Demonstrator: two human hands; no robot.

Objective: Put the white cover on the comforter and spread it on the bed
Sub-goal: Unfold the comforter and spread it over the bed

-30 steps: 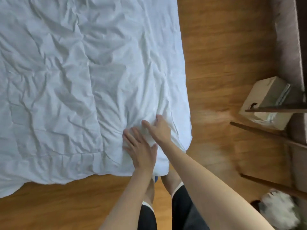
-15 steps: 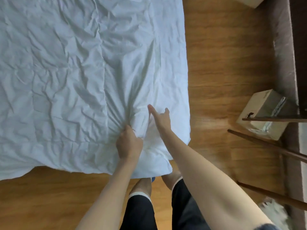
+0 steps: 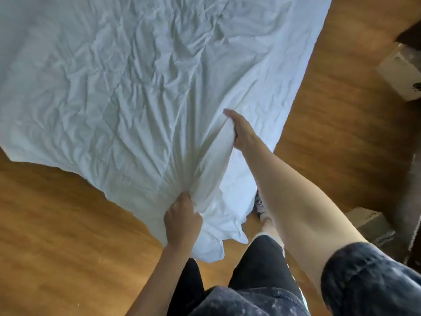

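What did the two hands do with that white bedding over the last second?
The left hand, which lay flat on the white cover, bunched up a fistful near the corner and lifted it toward the person. The right hand, which rested on top, now grips a fold farther up. The rest of the cover stayed spread on the wooden floor.

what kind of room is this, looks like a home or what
Probably a room in a home, maybe a bedroom. White bedding is spread over a wooden floor, with cardboard boxes along the right side. No bed shows.
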